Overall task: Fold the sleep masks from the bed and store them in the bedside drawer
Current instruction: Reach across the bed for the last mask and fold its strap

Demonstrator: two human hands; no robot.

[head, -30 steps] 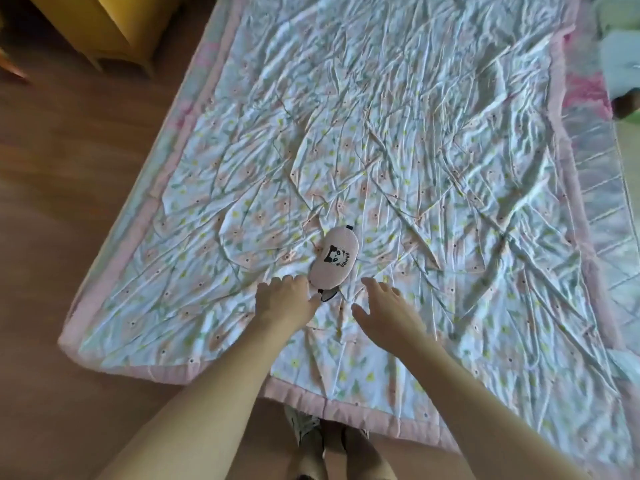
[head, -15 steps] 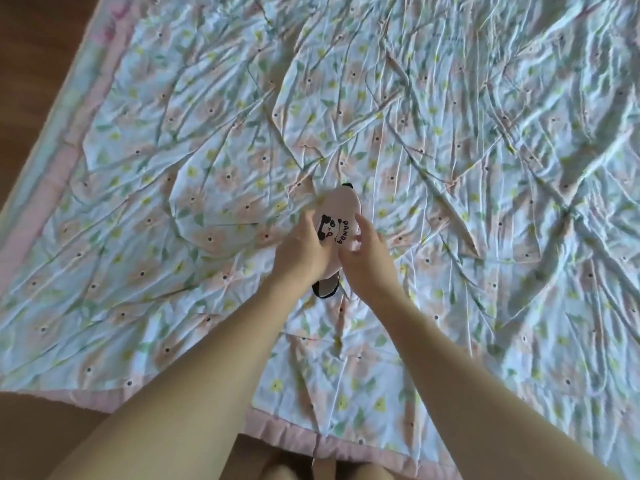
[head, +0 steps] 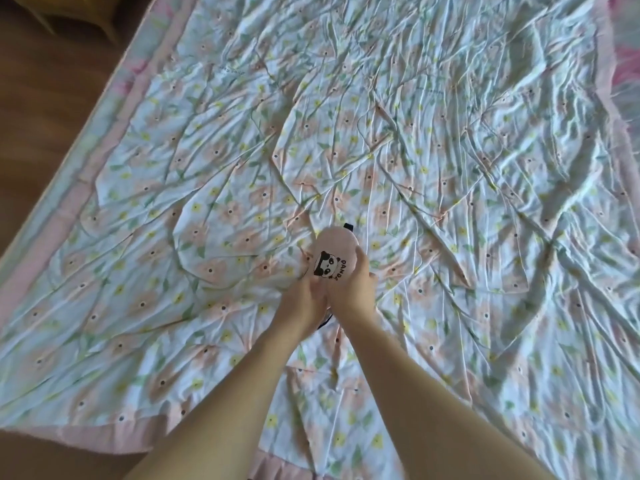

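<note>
A pink sleep mask (head: 335, 251) with a black panda print and the word PANDA sits in the middle of the bed's flowered quilt (head: 450, 202). My left hand (head: 302, 299) grips its near left side. Pressed close beside it, my right hand (head: 353, 289) holds the near right side, fingers curled over the edge. The mask's far end sticks up past my fingers. A black strap shows at the far tip and below my hands. The near part of the mask is hidden by both hands.
The wrinkled quilt has a pink border (head: 69, 216) along its left and near edges. Brown wooden floor (head: 45, 109) lies to the left. A yellow piece of furniture (head: 83, 12) stands at the top left corner.
Both hands came together from either side of the mask and took hold of it. The mask is now lifted at its near end between them, and the view has moved closer.
</note>
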